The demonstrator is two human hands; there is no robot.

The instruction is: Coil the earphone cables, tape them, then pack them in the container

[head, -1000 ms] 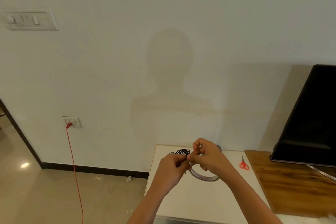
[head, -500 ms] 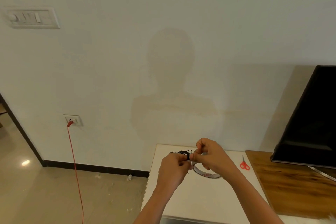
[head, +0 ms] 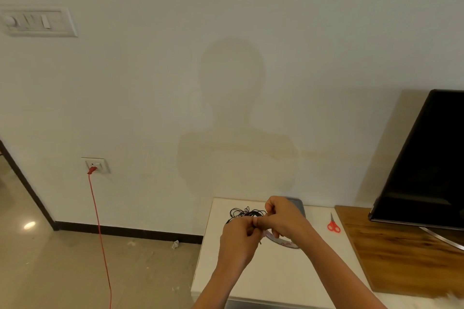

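A bundle of thin black earphone cable (head: 247, 213) is held just above the white table (head: 276, 281), near its far edge. My left hand (head: 239, 238) pinches the coil from below with curled fingers. My right hand (head: 285, 218) meets it thumb to thumb and pinches the same spot of cable. A roll of tape (head: 285, 243) lies on the table under my right hand, mostly hidden. A grey container (head: 298, 204) peeks out behind my right hand at the wall.
Red-handled scissors (head: 333, 224) lie on the table to the right. A wooden board (head: 401, 251) carries a black TV screen (head: 426, 158) at far right. A red cord (head: 100, 233) hangs from a wall socket (head: 95, 165) at left, over the floor.
Both hands stay together on the cable, and more of the black loops now shows above my left hand. The view has shifted slightly.
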